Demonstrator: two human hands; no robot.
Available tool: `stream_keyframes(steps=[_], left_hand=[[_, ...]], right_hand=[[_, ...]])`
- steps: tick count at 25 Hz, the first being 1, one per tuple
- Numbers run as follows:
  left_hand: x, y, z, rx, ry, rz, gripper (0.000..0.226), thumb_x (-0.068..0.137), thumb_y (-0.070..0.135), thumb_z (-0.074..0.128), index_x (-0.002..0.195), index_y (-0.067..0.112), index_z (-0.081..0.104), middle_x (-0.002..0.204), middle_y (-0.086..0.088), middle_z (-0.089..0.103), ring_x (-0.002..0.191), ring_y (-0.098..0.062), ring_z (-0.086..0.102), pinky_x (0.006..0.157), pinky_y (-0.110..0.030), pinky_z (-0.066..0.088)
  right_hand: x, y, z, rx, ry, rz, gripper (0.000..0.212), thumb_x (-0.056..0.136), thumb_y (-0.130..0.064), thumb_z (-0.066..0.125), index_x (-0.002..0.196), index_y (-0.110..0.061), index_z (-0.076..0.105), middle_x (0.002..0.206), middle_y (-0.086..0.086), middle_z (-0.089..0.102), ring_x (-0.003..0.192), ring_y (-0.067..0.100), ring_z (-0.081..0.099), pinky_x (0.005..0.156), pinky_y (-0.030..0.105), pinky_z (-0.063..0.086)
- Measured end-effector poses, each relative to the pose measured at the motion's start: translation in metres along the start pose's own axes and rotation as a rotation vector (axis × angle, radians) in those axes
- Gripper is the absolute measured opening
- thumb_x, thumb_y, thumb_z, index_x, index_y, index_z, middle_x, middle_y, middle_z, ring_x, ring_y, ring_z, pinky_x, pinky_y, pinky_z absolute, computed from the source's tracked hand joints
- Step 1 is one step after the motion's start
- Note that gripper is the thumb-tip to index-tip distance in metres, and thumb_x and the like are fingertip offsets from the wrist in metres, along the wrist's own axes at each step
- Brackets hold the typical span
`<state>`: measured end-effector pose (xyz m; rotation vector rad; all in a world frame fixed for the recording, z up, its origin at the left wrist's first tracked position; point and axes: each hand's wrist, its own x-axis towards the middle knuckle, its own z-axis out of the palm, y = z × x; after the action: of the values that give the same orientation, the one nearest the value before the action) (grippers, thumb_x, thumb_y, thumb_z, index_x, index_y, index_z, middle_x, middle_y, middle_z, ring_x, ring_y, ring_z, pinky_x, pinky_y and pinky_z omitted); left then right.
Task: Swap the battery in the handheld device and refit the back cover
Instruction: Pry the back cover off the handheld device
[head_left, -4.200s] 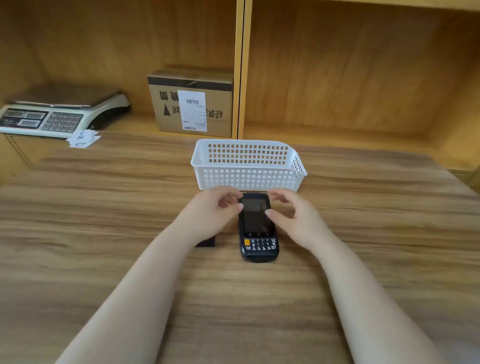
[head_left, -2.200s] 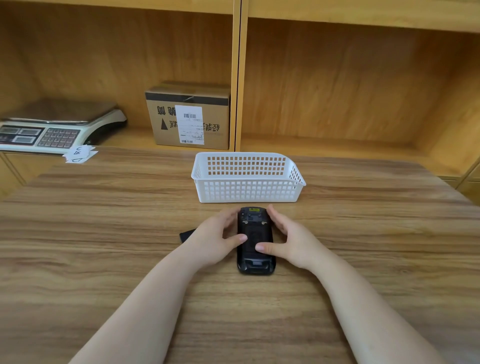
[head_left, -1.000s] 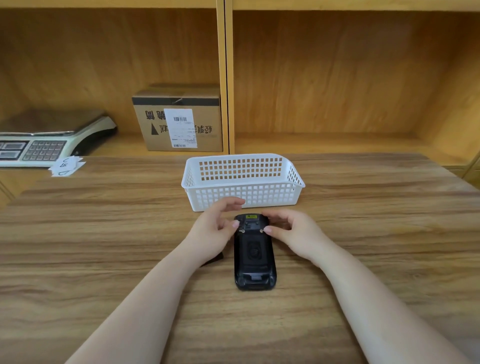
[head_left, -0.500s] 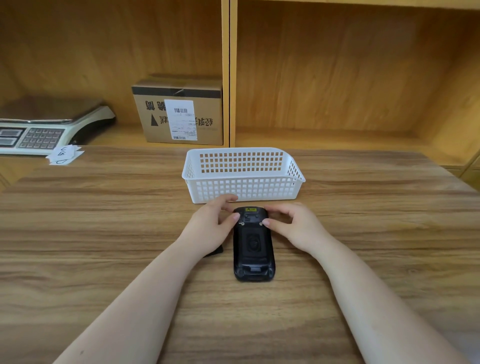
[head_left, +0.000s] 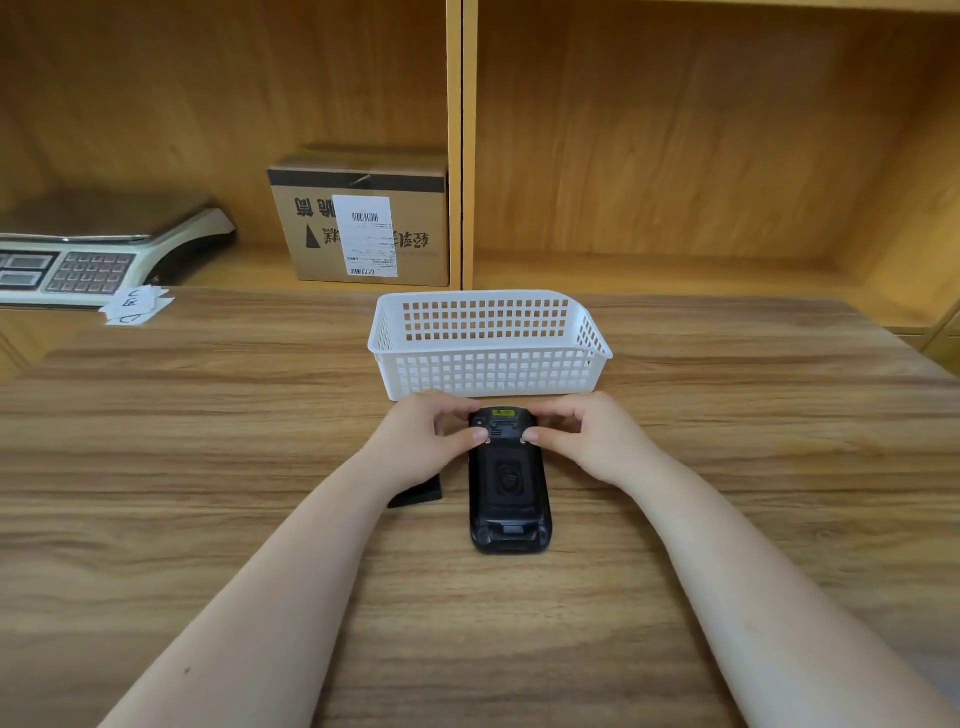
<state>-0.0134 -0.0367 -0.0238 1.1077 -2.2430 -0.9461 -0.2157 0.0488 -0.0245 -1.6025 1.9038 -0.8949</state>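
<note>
A black handheld device (head_left: 509, 488) lies face down on the wooden table, its back cover up and a yellow label at its far end. My left hand (head_left: 421, 447) grips the device's far left corner, thumb pressed on the back. My right hand (head_left: 592, 441) grips the far right corner the same way. A flat black piece (head_left: 418, 493), which may be a battery, lies on the table just left of the device, partly hidden under my left wrist.
A white perforated basket (head_left: 491, 366) stands directly behind the device. Against the shelf at the back are a cardboard box (head_left: 363, 228), a weighing scale (head_left: 93, 254) at far left, and small paper slips (head_left: 136, 306) beside it.
The device was turned from screen up to face down. Since then both hands have shifted to its far end, and my thumbs now press its top corners.
</note>
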Motion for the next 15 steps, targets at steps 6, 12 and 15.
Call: stream_keyframes(steps=[6, 12, 15], left_hand=[[0.0, -0.002, 0.003, 0.037, 0.016, 0.017, 0.035, 0.085, 0.031, 0.069, 0.12, 0.027, 0.066, 0.089, 0.018, 0.06, 0.06, -0.003, 0.047, 0.058, -0.016, 0.035], [0.002, -0.008, 0.006, 0.051, 0.026, 0.034, 0.038, 0.083, 0.035, 0.07, 0.12, 0.028, 0.066, 0.107, 0.01, 0.065, 0.064, -0.005, 0.05, 0.063, -0.019, 0.039], [0.003, -0.01, 0.006, 0.058, 0.02, 0.021, 0.038, 0.082, 0.036, 0.07, 0.12, 0.029, 0.066, 0.103, 0.005, 0.067, 0.074, -0.007, 0.057, 0.071, -0.022, 0.046]], right_hand=[[0.001, -0.009, 0.004, -0.006, 0.05, 0.041, 0.03, 0.083, -0.025, 0.072, 0.114, -0.023, 0.071, 0.108, -0.013, 0.067, 0.09, -0.003, 0.055, 0.085, 0.022, 0.042], [0.01, -0.012, 0.003, 0.008, 0.078, 0.121, 0.021, 0.074, -0.025, 0.08, 0.093, -0.024, 0.07, 0.094, -0.011, 0.067, 0.091, 0.009, 0.061, 0.072, 0.021, 0.043], [0.007, -0.012, 0.002, 0.086, 0.072, 0.14, 0.021, 0.077, -0.025, 0.078, 0.097, -0.025, 0.07, 0.096, -0.012, 0.068, 0.093, 0.005, 0.061, 0.079, 0.023, 0.046]])
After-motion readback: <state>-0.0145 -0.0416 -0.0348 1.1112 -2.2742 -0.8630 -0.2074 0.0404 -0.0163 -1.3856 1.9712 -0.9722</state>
